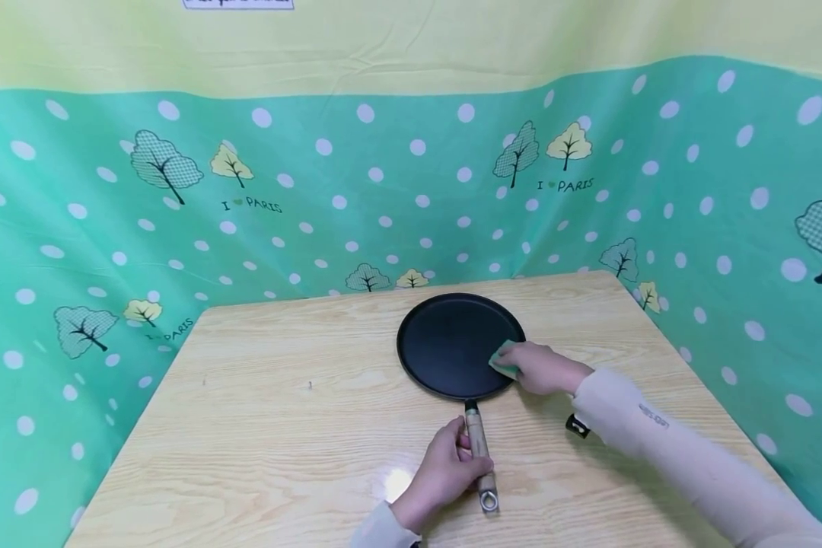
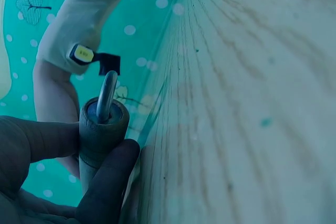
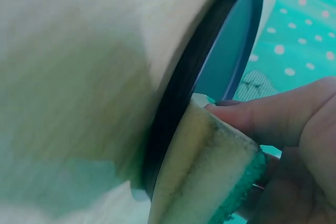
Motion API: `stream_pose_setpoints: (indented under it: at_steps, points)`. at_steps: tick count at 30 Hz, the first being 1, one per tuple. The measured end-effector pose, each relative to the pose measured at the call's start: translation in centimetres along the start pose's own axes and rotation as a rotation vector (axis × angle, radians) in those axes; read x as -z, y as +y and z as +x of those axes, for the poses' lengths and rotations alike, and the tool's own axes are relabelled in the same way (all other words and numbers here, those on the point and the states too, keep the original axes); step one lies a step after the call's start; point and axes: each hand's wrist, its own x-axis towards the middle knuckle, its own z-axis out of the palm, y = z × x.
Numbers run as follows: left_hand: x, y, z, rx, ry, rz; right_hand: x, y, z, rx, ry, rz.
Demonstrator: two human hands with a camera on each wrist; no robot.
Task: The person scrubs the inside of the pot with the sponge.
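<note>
A round black flat pan lies on the wooden table, its handle toward the front edge. My left hand grips that handle near its ringed end; in the left wrist view the thumb and a finger pinch the handle just below the metal ring. My right hand holds a green sponge against the pan's right side. In the right wrist view the sponge shows a pale body with a green scouring layer, pinched at the pan's rim.
The wooden table extends widely to the left of the pan. A polka-dot curtain with printed trees hangs behind and along both sides. A small black device shows beneath the right sleeve.
</note>
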Motion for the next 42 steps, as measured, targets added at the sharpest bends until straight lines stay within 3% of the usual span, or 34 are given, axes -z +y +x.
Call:
stream_pose_setpoints:
  at_steps: [10, 21, 30, 37, 42]
  points:
    - [0.1, -0.2, 0.2, -0.006, -0.009, 0.005, -0.9, -2.5, -0.7, 0.183, -0.008, 0.131]
    - [0.1, -0.2, 0.2, -0.01, -0.027, 0.039, -2.0, -4.4, 1.5, 0.252, -0.055, 0.218]
    - [0.1, -0.2, 0.3, -0.028, -0.017, 0.031, -2.7, -6.2, 7.3, 0.238, -0.062, 0.184]
    - [0.0, -0.2, 0.2, -0.034, -0.005, -0.001, -2.0, -6.0, 12.3, 0.095, -0.084, 0.112]
    - [-0.1, -0.2, 0.2, -0.037, -0.003, -0.011, -1.3, -4.2, 14.8, 0.001, -0.073, 0.073]
